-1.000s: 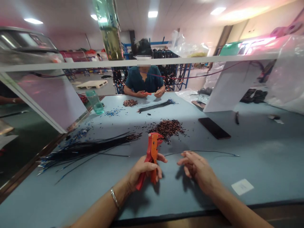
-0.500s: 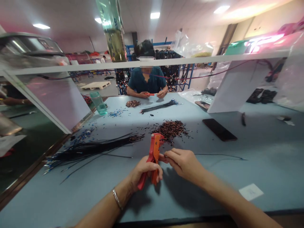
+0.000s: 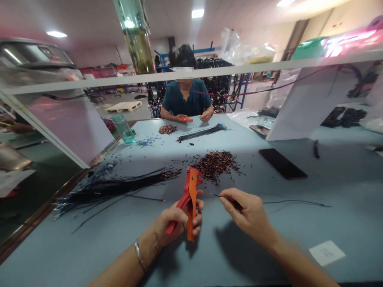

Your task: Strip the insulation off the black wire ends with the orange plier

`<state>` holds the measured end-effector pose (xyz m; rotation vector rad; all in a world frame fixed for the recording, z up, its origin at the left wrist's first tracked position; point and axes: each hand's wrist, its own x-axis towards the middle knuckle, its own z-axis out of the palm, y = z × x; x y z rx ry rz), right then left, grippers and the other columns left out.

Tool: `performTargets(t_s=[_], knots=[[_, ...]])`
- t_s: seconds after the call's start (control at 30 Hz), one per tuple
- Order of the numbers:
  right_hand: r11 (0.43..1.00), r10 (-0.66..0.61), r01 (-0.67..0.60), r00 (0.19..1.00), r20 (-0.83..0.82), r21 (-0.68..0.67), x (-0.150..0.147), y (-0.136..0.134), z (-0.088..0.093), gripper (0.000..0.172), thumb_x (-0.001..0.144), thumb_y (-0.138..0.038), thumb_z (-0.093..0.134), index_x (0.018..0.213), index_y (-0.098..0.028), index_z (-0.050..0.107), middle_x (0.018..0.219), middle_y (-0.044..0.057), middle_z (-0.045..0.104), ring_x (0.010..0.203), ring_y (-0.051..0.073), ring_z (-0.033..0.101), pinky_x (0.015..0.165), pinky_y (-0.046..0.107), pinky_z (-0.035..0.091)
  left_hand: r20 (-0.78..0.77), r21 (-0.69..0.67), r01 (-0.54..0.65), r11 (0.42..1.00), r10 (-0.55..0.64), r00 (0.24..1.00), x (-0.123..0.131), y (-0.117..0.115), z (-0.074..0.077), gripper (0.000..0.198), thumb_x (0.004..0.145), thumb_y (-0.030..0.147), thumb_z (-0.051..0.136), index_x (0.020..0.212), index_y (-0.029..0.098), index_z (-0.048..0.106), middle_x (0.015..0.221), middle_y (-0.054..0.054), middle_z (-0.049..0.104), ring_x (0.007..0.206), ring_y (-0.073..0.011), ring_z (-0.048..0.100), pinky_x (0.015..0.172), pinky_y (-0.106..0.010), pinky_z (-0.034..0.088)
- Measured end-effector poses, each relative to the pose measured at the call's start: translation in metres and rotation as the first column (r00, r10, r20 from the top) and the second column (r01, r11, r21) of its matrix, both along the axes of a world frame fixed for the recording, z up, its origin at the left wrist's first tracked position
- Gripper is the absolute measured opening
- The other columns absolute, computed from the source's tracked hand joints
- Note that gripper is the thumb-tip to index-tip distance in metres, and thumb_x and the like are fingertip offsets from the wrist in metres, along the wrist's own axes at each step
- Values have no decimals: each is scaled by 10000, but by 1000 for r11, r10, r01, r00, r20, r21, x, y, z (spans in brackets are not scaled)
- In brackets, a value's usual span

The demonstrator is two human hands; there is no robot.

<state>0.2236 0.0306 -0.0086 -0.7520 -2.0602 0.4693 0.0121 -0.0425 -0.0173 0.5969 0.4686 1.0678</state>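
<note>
My left hand is closed around a red and orange wire stripper, its jaws pointing up and away and its handles spread apart. To its right, my right hand pinches a thin black wire near one end. The wire's short tip sticks out leftward from the fingertips, apart from the stripper. Its longer part trails right, behind the hand, to a blue-tipped end. Just beyond the stripper's jaws lies a heap of short black and copper scraps. A bundle of black wires with blue ends lies at the left.
A black phone and a white paper lie on the right. Across the blue table sits a person holding a red tool. A green bottle stands at the far left under a white shelf bar.
My right hand has moved right, away from the stripper, with the wire in its fingers. My left hand has tilted the stripper, and its handles stand wider apart.
</note>
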Motion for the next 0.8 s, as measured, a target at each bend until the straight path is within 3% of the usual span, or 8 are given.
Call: performTargets(t_s=[0.13,0.23,0.33,0.5,0.7,0.8], knots=[[994,-1,-2,1000,21,112,-2,-6,-1,141,901,-203,515,836,-215,639,625,3,655,489,121,549,505,241,415,-100,46,-59,997,64,993,4,-1,0,755,532,26,615,1247,255,543,1056,-32,579,789,-149,580,748,-349,509],[983,-8,7,1000,7,181,-3,-6,-3,152,915,-182,494,870,-214,635,627,11,643,513,132,556,527,248,422,-119,46,-81,996,86,989,8,-2,3,817,594,27,603,1343,316,450,1180,-53,597,990,-246,616,903,-512,470],[982,7,-2,1000,-28,189,-3,-6,-2,166,928,-176,476,913,-223,634,658,20,654,539,138,569,555,250,441,-137,67,-85,994,94,986,10,-3,8,792,688,73,579,1409,325,370,1161,-77,637,1038,-302,628,907,-568,447],[984,4,1,1000,-25,181,-3,-6,-2,168,920,-169,484,892,-215,643,641,10,611,526,128,535,526,239,413,-146,76,-120,990,130,981,12,-1,11,733,676,119,564,1385,244,426,840,-21,623,815,-227,641,880,-517,455],[978,-55,64,997,-50,199,-2,-7,0,151,908,-162,507,876,-204,648,730,39,654,565,122,577,533,221,435,-194,92,-33,995,51,980,10,-2,8,687,671,231,639,1333,209,455,791,-6,536,674,-157,541,673,-337,449],[975,-85,95,995,-57,199,-1,-8,1,155,903,-164,507,859,-210,648,706,30,648,563,121,577,545,223,446,-227,85,29,996,-9,974,8,-2,6,718,630,201,703,1305,226,459,802,11,504,648,-125,502,636,-297,421]])
